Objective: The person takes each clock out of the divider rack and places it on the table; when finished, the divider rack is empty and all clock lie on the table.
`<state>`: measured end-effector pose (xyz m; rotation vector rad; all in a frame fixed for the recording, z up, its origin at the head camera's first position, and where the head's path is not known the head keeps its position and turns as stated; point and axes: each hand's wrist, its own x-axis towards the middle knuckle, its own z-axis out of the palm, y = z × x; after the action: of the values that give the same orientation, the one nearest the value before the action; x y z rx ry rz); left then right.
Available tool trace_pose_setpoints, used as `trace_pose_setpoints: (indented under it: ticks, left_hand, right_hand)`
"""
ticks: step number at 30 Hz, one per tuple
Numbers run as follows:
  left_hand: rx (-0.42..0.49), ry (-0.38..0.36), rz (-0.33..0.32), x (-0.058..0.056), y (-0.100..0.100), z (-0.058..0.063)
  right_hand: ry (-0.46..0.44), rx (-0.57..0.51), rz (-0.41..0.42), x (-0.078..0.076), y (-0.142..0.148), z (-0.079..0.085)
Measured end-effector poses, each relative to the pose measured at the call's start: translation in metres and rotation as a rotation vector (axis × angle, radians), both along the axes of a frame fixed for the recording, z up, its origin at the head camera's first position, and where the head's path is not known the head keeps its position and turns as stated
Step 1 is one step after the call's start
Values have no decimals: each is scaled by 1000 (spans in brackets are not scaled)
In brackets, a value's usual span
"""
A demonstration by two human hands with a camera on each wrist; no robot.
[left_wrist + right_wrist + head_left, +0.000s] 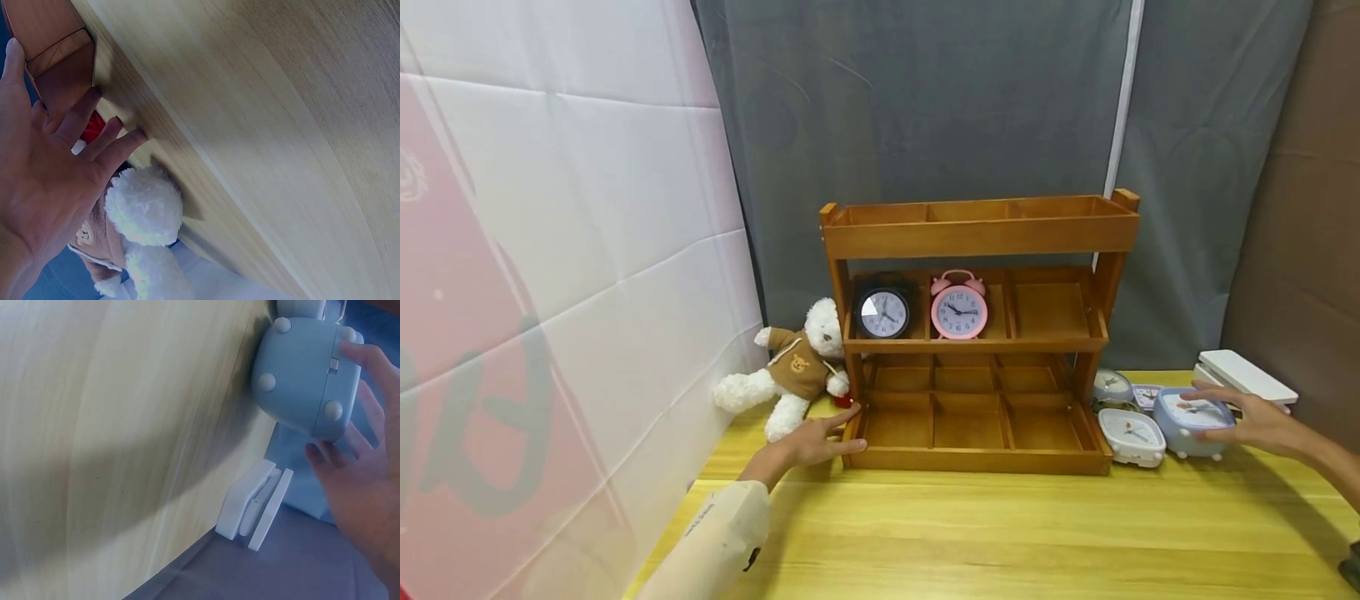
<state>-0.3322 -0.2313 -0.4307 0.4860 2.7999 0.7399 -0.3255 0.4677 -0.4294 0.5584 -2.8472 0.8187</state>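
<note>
Blue clock (1182, 425), out on the right of the table (962, 533): how does it lie to the right hand (1262, 421)?

Between thumb and fingers. It lies face up, its little white feet turned toward the person; the thumb crosses the near side, the forefinger reaches over the face toward the far edge.

Is it held?

I can't tell. The thumb seems to meet the casing, but whether the fingers pinch isn't clear.

And its neighbours?

A white clock (1132, 437) just left of it, white boxes (1247, 375) behind and to the right.

How is that arm set?

It comes in from the right edge, forearm sloping down to the person's side, hand spread wide.

The left hand (812, 442)?

Fingers extended and loose, grasping nothing, fingertips against the lower left corner of the wooden shelf (977, 460), beside the teddy bear (801, 367).
</note>
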Motion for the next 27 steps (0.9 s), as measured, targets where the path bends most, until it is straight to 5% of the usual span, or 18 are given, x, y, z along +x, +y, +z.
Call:
trace_pose_setpoints:
  ticks: [14,27]
  left_hand:
    - [5,-2,1,2,0,0]
    - [10,2,3,1,0,-1]
  right_hand:
    - [92,75,-17,1,2,4]
    - [178,38,26,8,-27,26]
